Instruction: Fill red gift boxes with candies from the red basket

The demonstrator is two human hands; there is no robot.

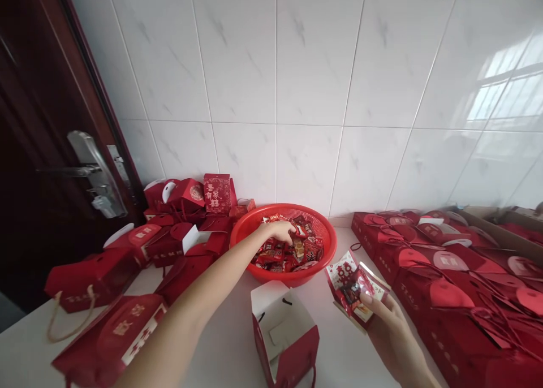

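My left hand reaches into a red plastic basket of wrapped candies. Its fingers curl down and pinch at a red-wrapped candy near the top of the heap. To the basket's right, my right hand grips several small packets, red and white with a double-happiness print, together with dark and red wrapped candies under the thumb. Between my arms an open red gift box stands on the white table, its pale inside showing and a cord at its lower right.
Red gift boxes crowd the table's left side, some closed, some with raised flaps. Closed red boxes with cords stand in rows on the right, beside a cardboard carton. A tiled wall rises behind; a dark door is at left.
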